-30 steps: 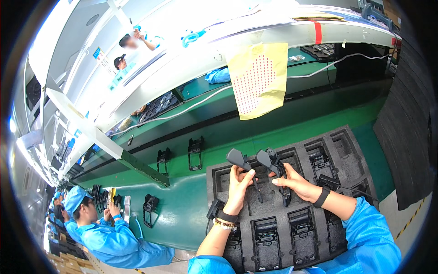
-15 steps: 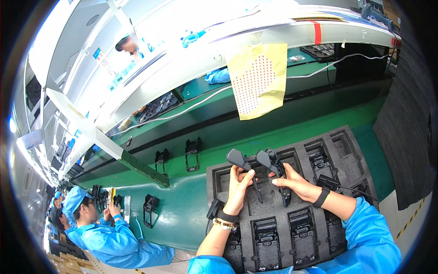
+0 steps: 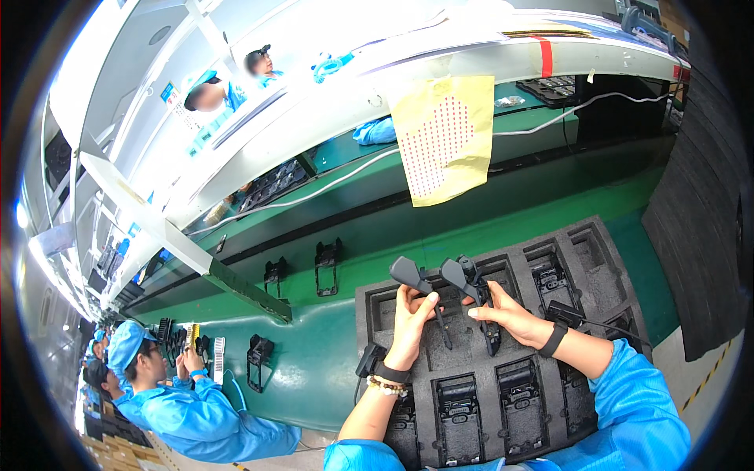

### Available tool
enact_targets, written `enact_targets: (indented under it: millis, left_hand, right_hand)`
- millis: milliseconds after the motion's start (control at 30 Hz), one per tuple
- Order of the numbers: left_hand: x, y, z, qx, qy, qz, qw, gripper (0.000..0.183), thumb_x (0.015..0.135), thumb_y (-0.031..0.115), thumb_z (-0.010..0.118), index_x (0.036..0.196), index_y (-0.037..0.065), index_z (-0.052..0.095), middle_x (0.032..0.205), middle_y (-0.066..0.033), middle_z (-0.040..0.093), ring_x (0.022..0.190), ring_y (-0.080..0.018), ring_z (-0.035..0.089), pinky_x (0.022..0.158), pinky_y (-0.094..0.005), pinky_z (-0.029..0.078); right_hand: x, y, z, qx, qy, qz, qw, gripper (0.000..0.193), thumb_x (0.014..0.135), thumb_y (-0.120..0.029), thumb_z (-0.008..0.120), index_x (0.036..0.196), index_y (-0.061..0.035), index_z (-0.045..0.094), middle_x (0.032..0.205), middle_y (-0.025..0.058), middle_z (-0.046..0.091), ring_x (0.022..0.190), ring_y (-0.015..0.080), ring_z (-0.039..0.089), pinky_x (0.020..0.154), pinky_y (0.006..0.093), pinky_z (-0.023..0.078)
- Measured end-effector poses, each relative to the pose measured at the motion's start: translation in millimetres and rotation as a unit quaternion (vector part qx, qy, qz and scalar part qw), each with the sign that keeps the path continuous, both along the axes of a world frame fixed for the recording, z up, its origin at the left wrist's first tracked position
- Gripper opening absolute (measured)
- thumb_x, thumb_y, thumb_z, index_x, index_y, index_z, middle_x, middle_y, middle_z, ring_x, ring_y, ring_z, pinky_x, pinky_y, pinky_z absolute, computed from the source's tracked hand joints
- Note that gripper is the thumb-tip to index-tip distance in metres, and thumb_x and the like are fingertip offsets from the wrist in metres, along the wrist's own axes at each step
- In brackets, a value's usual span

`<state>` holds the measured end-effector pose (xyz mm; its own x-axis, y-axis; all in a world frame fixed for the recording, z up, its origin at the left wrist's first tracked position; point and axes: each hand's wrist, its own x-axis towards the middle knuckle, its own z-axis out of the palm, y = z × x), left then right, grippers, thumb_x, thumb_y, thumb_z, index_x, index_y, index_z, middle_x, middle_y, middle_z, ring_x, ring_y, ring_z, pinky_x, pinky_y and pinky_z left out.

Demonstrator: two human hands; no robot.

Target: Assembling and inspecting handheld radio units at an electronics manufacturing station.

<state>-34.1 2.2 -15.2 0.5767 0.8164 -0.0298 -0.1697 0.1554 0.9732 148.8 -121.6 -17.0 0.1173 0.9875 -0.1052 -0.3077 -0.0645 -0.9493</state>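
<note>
My left hand [image 3: 410, 318] is closed around a thin black part with a flat paddle-shaped end [image 3: 406, 272]; its narrow end points down past my fingers. Close beside it, my right hand [image 3: 503, 315] grips a black plastic housing [image 3: 491, 339]. Another flat black paddle-shaped end [image 3: 455, 275] rises at the top of that housing; whether the two are joined, I cannot tell. Both hands are above a dark grey foam tray [image 3: 420, 385], whose compartments hold several black device housings [image 3: 458, 412]. Each wrist wears a dark strap with a small black box.
Along the green bench [image 3: 314, 345] stand several black frames [image 3: 258, 361]. A co-worker in blue [image 3: 188, 408] handles parts at the left. A yellow sheet with red dots [image 3: 444, 141] hangs from the shelf ahead. A slanting post [image 3: 243, 290] and black hanging mats [image 3: 699, 196] flank the bench.
My hands and what they hold look the same. Two black frames on the far green strip have shifted slightly left. At the back, a second person has come into sight.
</note>
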Motion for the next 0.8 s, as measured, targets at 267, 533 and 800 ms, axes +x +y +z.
enact_targets:
  millis: [267,533,800]
  left_hand:
    - [0.8,-0.2,0.8,0.003,-0.002,0.001,1.0,0.066,0.091,0.023,0.071,0.14,0.001,0.032,0.124,-0.0102,0.051,0.103,-0.0163,0.061,0.086,-0.0294,0.051]
    - [0.7,-0.4,0.4,-0.001,-0.004,0.001,1.0,0.066,0.091,0.024,0.071,0.139,0.001,0.033,0.123,-0.0103,0.052,0.102,-0.0163,0.061,0.086,-0.0294,0.051]
    - [0.5,-0.2,0.4,-0.002,-0.002,0.001,1.0,0.064,0.091,0.025,0.071,0.137,0.002,0.034,0.122,-0.0086,0.052,0.101,-0.0154,0.061,0.086,-0.0294,0.05]
  right_hand:
    - [0.0,-0.8,2.4,-0.006,0.002,0.0,1.0,0.071,0.084,-0.028,0.077,0.136,-0.0021,0.035,0.118,0.0036,0.056,0.096,0.0098,0.052,0.083,0.0259,0.044]
    - [-0.1,-1.3,4.7,-0.012,0.003,0.0,1.0,0.073,0.084,-0.027,0.078,0.136,-0.0014,0.034,0.118,0.0036,0.056,0.096,0.0093,0.052,0.083,0.0254,0.043]
    - [0.7,-1.7,6.9,-0.026,-0.001,0.011,1.0,0.065,0.087,-0.019,0.072,0.138,-0.0033,0.035,0.122,0.0065,0.055,0.112,0.0128,0.051,0.098,0.0297,0.041]
